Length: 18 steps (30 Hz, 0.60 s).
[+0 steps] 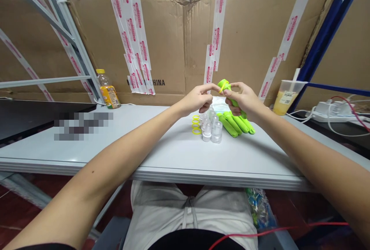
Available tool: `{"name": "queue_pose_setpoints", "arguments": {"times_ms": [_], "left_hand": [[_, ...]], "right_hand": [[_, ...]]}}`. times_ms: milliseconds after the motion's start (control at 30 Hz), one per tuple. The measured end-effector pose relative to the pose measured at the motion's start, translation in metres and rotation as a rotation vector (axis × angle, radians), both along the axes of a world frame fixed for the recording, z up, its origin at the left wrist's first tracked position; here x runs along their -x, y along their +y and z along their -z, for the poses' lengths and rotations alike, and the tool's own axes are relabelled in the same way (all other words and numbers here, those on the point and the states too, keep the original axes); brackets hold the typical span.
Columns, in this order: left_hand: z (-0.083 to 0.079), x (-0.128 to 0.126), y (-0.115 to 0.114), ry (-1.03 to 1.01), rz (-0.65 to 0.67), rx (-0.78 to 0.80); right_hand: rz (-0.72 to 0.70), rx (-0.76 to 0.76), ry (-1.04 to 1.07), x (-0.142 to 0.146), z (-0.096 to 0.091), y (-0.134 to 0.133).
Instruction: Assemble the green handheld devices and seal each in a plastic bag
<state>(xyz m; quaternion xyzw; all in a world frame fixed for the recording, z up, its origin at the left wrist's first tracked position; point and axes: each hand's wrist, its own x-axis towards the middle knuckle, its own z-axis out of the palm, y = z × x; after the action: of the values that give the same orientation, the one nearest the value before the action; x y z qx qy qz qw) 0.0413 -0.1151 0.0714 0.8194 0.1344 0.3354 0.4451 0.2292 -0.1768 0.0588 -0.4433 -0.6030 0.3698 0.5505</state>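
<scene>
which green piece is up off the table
The bright green cylindrical piece gripped in the right hand; the other green pieces all lie flat on the grey table.

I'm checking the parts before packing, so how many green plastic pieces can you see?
5: one piece held in the right hand, and four pieces lying side by side on the table. Another could be hidden beneath the hands.

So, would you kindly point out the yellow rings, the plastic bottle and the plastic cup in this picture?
Yellow rings (196, 125): head view, middle of the stack.
Plastic bottle (108, 95): head view, on its label.
Plastic cup (285, 103): head view, on its side wall.
</scene>
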Motion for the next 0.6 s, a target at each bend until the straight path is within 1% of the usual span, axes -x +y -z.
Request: {"name": "queue_pose_setpoints", "arguments": {"times_ms": [67,100,167,200,267,333,467,600], "left_hand": [[-0.002,-0.003,-0.005,-0.042,0.040,0.091],[-0.003,-0.004,-0.007,-0.058,0.052,0.124],[-0.007,-0.004,-0.009,-0.067,0.055,0.147],[-0.010,-0.004,-0.010,-0.066,0.048,0.139],[-0.014,-0.003,-0.010,-0.053,0.012,0.092],[-0.017,-0.001,-0.011,-0.027,-0.047,0.011],[-0.021,-0.001,-0.011,0.014,-0.151,-0.174],[-0.023,-0.002,-0.006,-0.002,-0.182,-0.301]], "right_hand": [[-0.002,0.021,-0.105,-0.001,-0.001,0.002],[-0.007,0.007,-0.181,-0.002,-0.001,0.002],[0.033,-0.072,-0.376,-0.005,-0.003,0.002],[0.089,-0.135,-0.487,-0.006,-0.004,0.001],[0.217,-0.256,-0.702,-0.007,-0.005,0.000],[0.265,-0.317,-0.872,-0.008,-0.005,-0.001],[0.201,-0.374,-1.054,-0.006,-0.002,-0.003],[0.136,-0.449,-1.132,-0.007,0.000,-0.007]]}}
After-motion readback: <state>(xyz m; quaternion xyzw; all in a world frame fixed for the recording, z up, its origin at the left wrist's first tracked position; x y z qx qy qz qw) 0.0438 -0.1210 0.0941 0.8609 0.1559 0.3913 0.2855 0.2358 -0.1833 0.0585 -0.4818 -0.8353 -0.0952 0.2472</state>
